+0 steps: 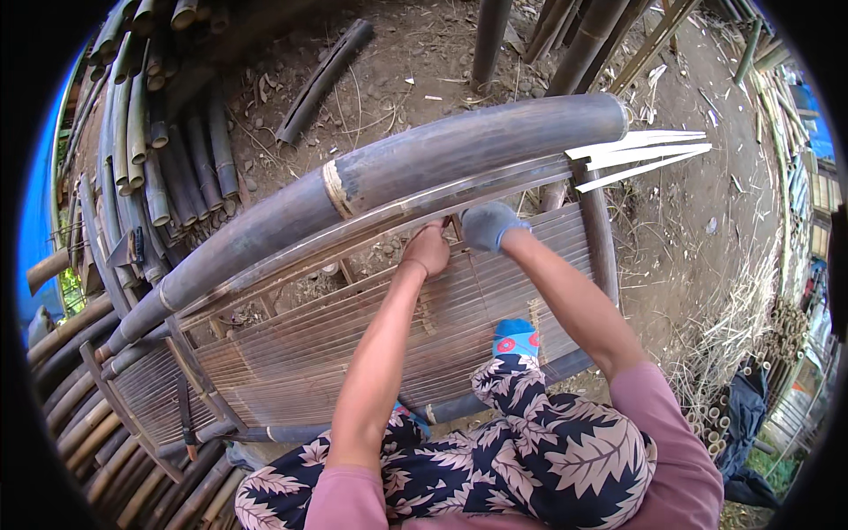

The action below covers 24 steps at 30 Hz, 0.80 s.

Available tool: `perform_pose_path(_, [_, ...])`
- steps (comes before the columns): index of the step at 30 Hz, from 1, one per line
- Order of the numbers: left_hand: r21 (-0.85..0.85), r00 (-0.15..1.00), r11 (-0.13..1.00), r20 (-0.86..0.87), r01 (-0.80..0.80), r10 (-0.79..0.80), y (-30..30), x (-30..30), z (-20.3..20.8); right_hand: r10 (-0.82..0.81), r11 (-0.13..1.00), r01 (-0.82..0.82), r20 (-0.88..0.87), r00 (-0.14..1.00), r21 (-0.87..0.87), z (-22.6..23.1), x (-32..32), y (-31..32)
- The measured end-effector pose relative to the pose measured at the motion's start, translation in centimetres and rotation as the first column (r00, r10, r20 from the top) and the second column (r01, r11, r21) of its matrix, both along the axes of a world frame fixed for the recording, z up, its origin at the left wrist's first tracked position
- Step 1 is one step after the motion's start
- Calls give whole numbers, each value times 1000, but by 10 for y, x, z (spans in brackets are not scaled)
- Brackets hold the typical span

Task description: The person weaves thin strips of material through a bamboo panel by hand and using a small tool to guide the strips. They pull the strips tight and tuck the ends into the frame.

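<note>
Bare brown earth point(671, 230), scattered with chips and pale shavings point(729, 309), spreads around the work, with stacked bamboo poles point(132, 132) at the upper left and more along the lower left. A split bamboo piece point(325, 81) lies on the ground beyond, and dark upright posts point(491, 40) stand at the top.

Across the middle lies a long bamboo frame point(601, 238), set slantwise in front of the person, with a thick dark bamboo pole point(495, 141) along its far side and a bed of narrow slats point(309, 380) filling much of it. White strips point(649, 155) stick out past the right end of the far rail. A foot in a blue patterned sock point(515, 340) rests over the slats.

Both hands meet at the far edge of the slats, just beside each other below the thick pole. The bare left hand point(427, 248) has its fingers curled inward near a short brown upright piece point(457, 228); whether they pinch anything cannot be told. The right hand point(491, 227), in a grey glove, sits knuckles up at the same edge, its fingers bent down and mostly hidden, so their grip cannot be told either.
</note>
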<state>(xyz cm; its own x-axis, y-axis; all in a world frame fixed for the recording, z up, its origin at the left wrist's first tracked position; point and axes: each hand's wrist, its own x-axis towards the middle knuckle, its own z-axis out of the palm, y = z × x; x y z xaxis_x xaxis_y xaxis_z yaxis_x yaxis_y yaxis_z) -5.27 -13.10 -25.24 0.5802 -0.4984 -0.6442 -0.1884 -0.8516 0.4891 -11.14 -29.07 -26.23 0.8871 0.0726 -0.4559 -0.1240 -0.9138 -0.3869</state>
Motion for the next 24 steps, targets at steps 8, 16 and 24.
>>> perform_pose_path(8, [-14,990,991,-51,-132,131,-7,0,-21,206,947,-211,47,977,240,-29,0,-19])
perform_pose_path(16, [-425,881,864,-471,-268,41,28,-7,45,-221,969,149,417,882,198,75,-64,13])
perform_pose_path(24, [-252,693,805,-676,-537,251,15,4,30,-559,305,559,-330,761,771,106,-161,-18])
